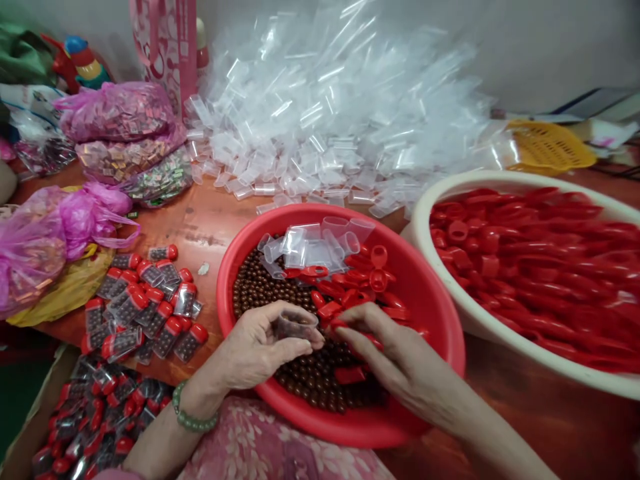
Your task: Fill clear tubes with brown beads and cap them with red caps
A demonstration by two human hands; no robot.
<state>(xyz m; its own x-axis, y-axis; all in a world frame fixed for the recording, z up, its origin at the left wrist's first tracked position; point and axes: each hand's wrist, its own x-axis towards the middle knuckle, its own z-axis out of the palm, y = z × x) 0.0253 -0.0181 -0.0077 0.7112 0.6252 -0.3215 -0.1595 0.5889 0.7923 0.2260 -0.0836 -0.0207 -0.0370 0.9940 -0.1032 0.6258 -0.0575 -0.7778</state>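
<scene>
My left hand [277,343] is closed around a clear plastic tube [296,325] with dark contents showing inside. Close by on the right, my right hand [383,353] pinches a small red plastic cap [338,324], largely hidden by the fingers. Both hands are above a red basin [447,333]. In that basin lie many brown round balls [267,288], a heap of empty clear tubes [315,245] at the back, and loose red caps [350,290] in the middle and right.
A cream tub [423,213] of red plastic pieces [545,273] stands at right. Clear tubes [340,113] are piled behind. Filled, red-capped tubes [145,300] lie at left, above a box [37,417] of more. Pink bags [120,117] and a yellow basket [550,143] sit farther back.
</scene>
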